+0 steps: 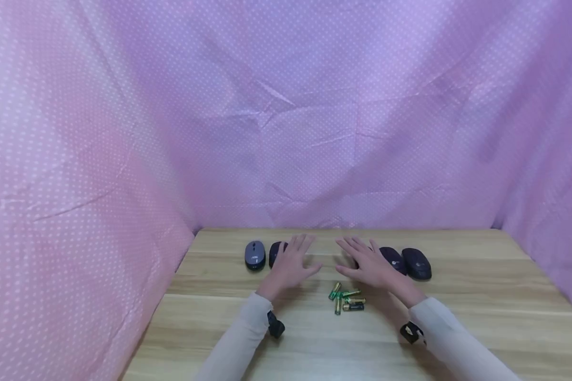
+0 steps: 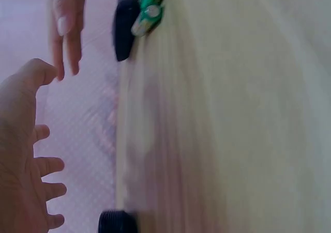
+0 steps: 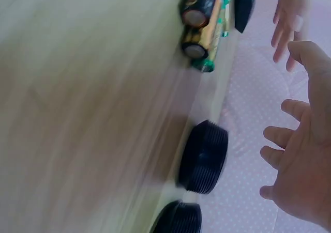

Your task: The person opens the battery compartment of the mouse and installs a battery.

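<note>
Both hands reach forward, held palm-down with fingers spread and nothing in them. My left hand [image 1: 289,267] overlaps a dark computer mouse [image 1: 274,256] in the head view, hiding part of it. Left of that mouse lies a grey mouse [image 1: 255,256]. On the other side, my right hand [image 1: 369,265] is nearest to a black mouse [image 1: 393,258], and it mostly hides another dark mouse under its fingers. Between the wrists lie several green-and-gold batteries [image 1: 338,304] in a loose cluster, along with a darker black-and-gold battery [image 1: 353,307].
Another black mouse [image 1: 417,263] stands at the right end of the row. The wooden table [image 1: 209,296] ends at a pink dotted curtain [image 1: 286,159] that hangs behind it and on both sides. Black straps with small devices [image 1: 275,325] sit on the wrists.
</note>
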A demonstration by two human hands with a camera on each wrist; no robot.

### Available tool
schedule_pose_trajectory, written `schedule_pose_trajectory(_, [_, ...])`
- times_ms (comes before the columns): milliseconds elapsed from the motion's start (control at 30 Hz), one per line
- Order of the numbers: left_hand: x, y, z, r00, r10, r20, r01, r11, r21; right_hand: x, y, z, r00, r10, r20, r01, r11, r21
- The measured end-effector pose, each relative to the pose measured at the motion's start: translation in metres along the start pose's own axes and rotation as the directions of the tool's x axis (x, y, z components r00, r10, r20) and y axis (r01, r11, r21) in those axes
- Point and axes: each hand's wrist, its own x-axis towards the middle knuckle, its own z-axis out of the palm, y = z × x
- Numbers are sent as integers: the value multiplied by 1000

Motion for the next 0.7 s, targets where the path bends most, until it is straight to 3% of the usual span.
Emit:
schedule_pose_trajectory(267, [-12,-33,-15,996,-62,-70,52,989,-139,17,-22,0,1000,-7,-1,7,989,149])
schedule_pose_trajectory(500, [-22,-64,-25,988,-90,-123,62,975,-215,43,-45,15,999,-41,16,34,950,311])
schedule_pose_trajectory(600, [-27,-76,-27,988,-93,-127,61,969,-240,52,-53,25,999,-25,36,9,925,381])
schedule_pose_trajectory(700, [-32,-87,-28,991,-105,-87,83,969,-234,60,-59,34,997,1,71,-31,904,426])
